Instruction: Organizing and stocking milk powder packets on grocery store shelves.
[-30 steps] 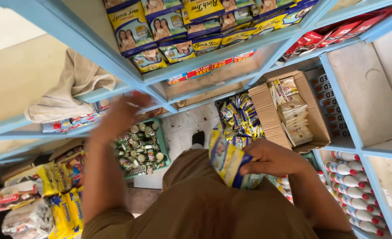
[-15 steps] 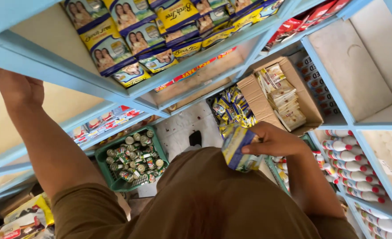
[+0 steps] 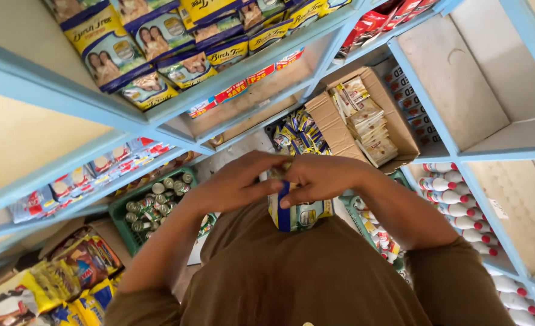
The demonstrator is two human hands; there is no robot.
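Observation:
Both hands meet in front of my chest, over my brown shirt. My right hand grips the top of a stack of yellow and blue sachet packs that hangs down against the shirt. The fingers of my left hand pinch the upper edge of the same packs, right beside the right hand. The topmost part of the packs is hidden between the two hands.
Light blue shelves surround me, with blue and yellow pouches on the upper one. An open cardboard box of small packets sits ahead. A green crate of cans is at the left, white bottles with red caps at the right.
My left arm has come down from the upper shelf edge and joined the right hand on the packs. The camera has tilted slightly.

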